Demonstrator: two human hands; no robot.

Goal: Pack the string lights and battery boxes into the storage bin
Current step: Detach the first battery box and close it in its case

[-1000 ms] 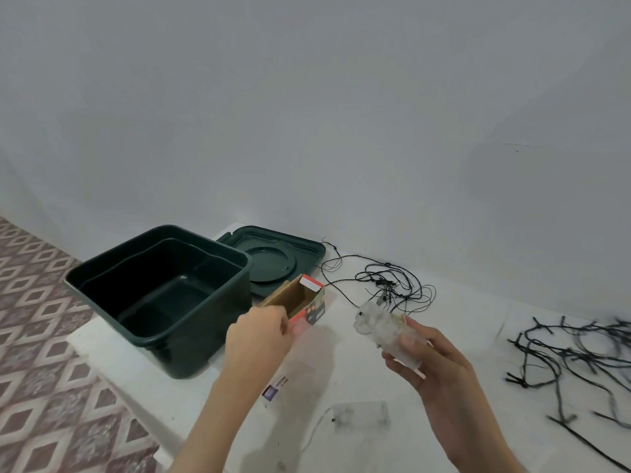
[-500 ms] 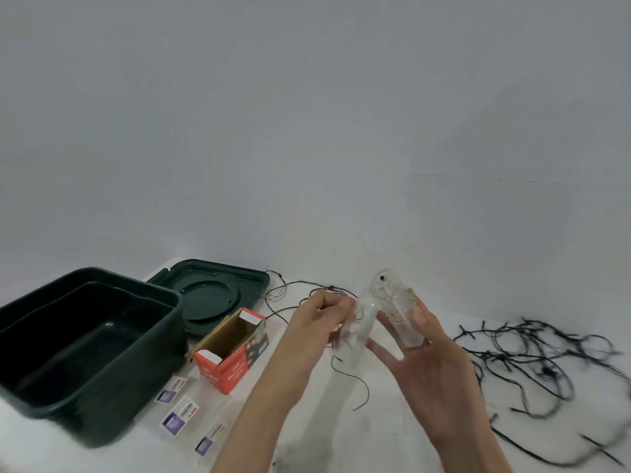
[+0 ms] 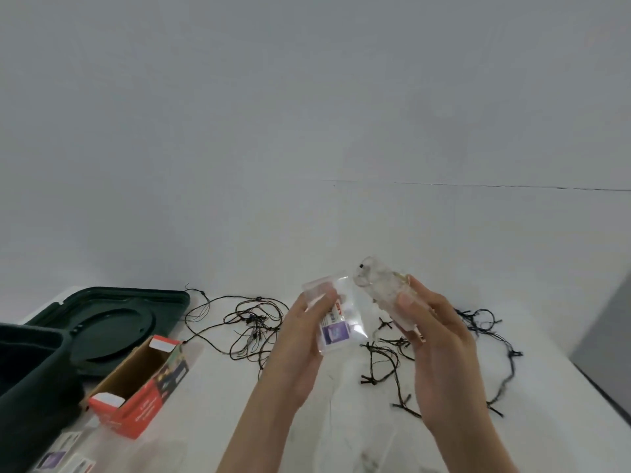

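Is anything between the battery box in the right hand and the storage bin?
The left hand, holding a clear bag, is between the battery box and the storage bin. An open red carton lies on the table beside the bin. The lid is off.

The storage bin [image 3: 30,387] runs off the left edge; lettering on the red box [image 3: 138,413] is blurred

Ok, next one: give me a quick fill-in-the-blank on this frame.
The right hand grips a clear battery box; the left hand holds a clear packet whose label has a ____ square. The storage bin and its lid are dark ____. The open cardboard box beside the bin is ____ outside.
Missing: purple; green; red.
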